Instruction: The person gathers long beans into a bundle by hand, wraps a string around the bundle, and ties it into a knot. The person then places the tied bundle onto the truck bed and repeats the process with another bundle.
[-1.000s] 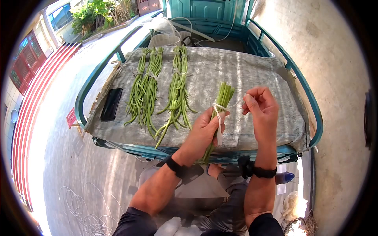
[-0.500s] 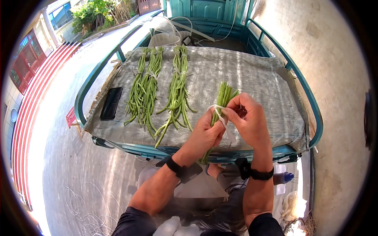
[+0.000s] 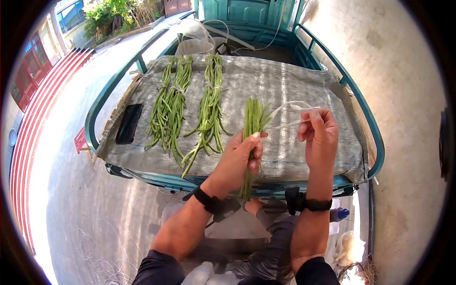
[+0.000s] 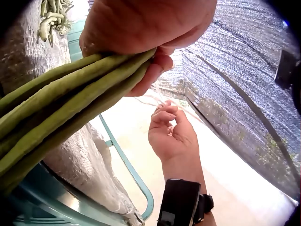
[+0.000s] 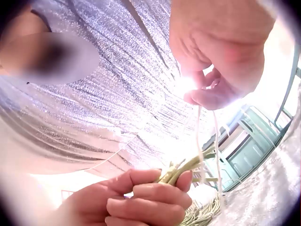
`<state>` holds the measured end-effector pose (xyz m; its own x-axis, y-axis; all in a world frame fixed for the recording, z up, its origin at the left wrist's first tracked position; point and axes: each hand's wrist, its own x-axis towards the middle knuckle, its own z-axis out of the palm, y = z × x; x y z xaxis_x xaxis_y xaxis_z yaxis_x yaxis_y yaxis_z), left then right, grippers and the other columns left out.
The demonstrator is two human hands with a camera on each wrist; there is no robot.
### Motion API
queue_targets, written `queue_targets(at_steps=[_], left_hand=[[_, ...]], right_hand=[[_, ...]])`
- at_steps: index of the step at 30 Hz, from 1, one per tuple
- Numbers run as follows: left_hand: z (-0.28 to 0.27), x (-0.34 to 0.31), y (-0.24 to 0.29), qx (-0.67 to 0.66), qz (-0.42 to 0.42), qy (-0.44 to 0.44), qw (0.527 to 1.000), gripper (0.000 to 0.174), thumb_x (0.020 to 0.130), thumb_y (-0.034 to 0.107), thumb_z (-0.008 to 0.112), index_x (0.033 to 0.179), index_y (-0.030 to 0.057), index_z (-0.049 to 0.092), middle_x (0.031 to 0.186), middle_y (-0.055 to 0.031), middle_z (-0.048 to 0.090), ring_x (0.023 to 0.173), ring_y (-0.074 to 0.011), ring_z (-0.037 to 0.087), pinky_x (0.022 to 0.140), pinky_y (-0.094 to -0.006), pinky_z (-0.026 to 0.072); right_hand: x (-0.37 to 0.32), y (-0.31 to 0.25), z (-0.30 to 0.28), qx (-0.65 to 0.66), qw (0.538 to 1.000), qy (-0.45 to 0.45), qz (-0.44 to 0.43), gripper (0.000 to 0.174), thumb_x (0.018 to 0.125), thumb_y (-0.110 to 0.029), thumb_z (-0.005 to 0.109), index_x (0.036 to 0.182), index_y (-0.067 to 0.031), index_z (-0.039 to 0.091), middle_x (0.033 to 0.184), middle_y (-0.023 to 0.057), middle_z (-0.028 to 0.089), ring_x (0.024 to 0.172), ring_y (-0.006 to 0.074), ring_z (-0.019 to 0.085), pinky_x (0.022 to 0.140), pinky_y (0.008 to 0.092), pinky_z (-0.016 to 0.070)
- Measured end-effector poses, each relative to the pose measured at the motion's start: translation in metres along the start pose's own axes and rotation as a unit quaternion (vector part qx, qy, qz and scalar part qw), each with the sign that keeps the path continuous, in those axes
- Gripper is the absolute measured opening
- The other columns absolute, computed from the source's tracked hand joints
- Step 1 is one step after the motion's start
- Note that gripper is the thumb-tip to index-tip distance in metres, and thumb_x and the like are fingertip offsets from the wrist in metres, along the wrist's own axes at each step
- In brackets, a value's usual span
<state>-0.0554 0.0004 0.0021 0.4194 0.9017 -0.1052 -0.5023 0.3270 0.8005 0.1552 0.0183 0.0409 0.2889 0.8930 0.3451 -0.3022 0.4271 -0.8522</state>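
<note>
Outdoors in sunlight, we see a teal cart (image 3: 365,118) covered with a grey sheet (image 3: 294,90). Our left hand (image 3: 240,154) grips a bunch of beans (image 3: 251,118), held upright above the sheet's near edge. Our right hand (image 3: 319,135), just beside it, pinches a white string (image 3: 289,107) running from the bunch. Tied bundles (image 3: 209,109) lie on the sheet further left, near a black tray (image 3: 128,124).

Upright bunch of green long beans (image 3: 250,118), white string (image 3: 290,102) looping from its side.

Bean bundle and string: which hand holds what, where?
Left hand grips the bean bundle around its middle; right hand pinches the white string running from its top.
</note>
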Motion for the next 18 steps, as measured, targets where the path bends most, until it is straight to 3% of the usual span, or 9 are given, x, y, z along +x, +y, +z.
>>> queue_targets(at_steps=[5,10,17,18], left_hand=[[-0.001,0.0,0.003,-0.016,0.0,0.015,1.0,0.03,0.112,0.027,0.052,0.129,0.0024,0.057,0.078,0.0028,0.051,0.058,-0.006,0.046,0.052,-0.0239,0.0375],[0.0,0.005,0.002,-0.009,0.004,0.02,1.0,0.03,0.111,0.028,0.053,0.129,0.0034,0.058,0.079,0.0028,0.051,0.058,-0.0059,0.045,0.052,-0.0235,0.0368],[0.003,0.007,0.005,-0.019,0.017,0.004,1.0,0.032,0.111,0.028,0.054,0.13,0.0035,0.057,0.079,0.0032,0.05,0.058,-0.0062,0.044,0.051,-0.0243,0.0359],[0.002,0.007,0.005,-0.026,0.019,0.002,0.999,0.03,0.111,0.028,0.055,0.129,0.0038,0.057,0.079,0.0033,0.05,0.057,-0.006,0.044,0.051,-0.024,0.0362]], right_hand=[[0.009,-0.004,-0.026,0.007,0.999,0.047,0.011,0.011,0.105,-0.012,0.067,0.107,-0.0064,0.058,0.091,0.0108,0.073,0.063,0.0127,0.065,0.052,0.0274,0.0515],[0.005,-0.007,-0.043,-0.115,0.986,-0.018,0.122,0.017,0.105,-0.012,0.065,0.118,-0.0038,0.059,0.088,0.0073,0.068,0.066,0.0108,0.062,0.054,0.0258,0.0465],[0.006,-0.031,-0.035,-0.212,0.951,-0.17,0.151,0.025,0.105,-0.011,0.062,0.128,-0.0016,0.058,0.088,0.0048,0.065,0.066,0.0085,0.057,0.057,0.0228,0.0431],[0.008,-0.043,-0.039,-0.221,0.953,-0.153,0.14,0.025,0.105,-0.011,0.062,0.128,-0.0011,0.058,0.088,0.0054,0.066,0.065,0.0085,0.057,0.056,0.023,0.0434]])
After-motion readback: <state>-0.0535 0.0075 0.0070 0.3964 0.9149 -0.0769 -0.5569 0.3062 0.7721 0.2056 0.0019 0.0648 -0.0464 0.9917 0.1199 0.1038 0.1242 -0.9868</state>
